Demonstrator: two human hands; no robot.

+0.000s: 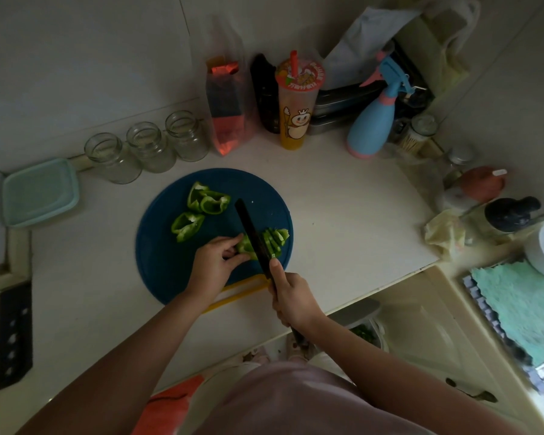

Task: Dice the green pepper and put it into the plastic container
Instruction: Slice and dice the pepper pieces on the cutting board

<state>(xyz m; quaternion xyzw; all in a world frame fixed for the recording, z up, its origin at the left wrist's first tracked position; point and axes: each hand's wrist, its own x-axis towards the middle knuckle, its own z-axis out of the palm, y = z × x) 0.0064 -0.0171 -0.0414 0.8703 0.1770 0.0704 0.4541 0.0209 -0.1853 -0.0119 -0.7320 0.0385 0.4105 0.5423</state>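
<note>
- A round dark blue cutting board [170, 274] is seen lying on the white countertop [343, 215].
- A green pepper piece [245, 246] is pinned to the near right part of the board by the left hand [212, 262], whose fingertips are curled onto it.
- A black knife [252, 233] is gripped by its handle in the right hand [292, 296], with the forefinger laid along the spine; the blade is set across the pepper piece.
- Cut strips [277, 238] are gathered just right of the blade.
- Two larger pepper chunks, one far [208, 199] and one left [187, 226], are left uncut on the board.
- The teal plastic container [40, 193] is placed at the counter's left edge, well apart from the board.
- Three glass jars [148, 146] are lined up behind the board.
</note>
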